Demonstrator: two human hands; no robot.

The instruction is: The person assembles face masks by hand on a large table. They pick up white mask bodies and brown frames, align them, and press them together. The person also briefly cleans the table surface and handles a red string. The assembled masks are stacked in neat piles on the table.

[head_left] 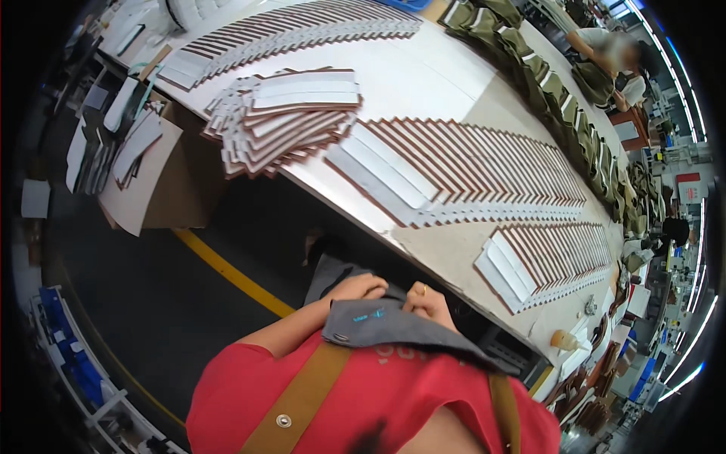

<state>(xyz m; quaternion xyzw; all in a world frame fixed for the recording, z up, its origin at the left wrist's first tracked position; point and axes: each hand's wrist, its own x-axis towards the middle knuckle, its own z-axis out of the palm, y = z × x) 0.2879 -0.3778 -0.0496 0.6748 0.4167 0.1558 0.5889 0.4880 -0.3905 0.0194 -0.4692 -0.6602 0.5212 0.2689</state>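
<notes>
Both my hands are in front of my waist, beyond the upper edge of the dark grey apron I wear. My left hand has its fingers curled in against the apron's lower cloth. Beside it, a short gap to the right, my right hand is closed too, a ring on one finger, its lower part hidden by the apron bib. Whatever the fingertips hold, if anything, is out of sight. Just past my hands runs the near edge of the white worktable. Brown straps go over my shoulders.
Overlapping rows of white, brown-edged panels cover the table, with a fanned pile at its left. Olive fabric pieces line the far side. A bottle stands at right. A cardboard box stands left; a person works opposite.
</notes>
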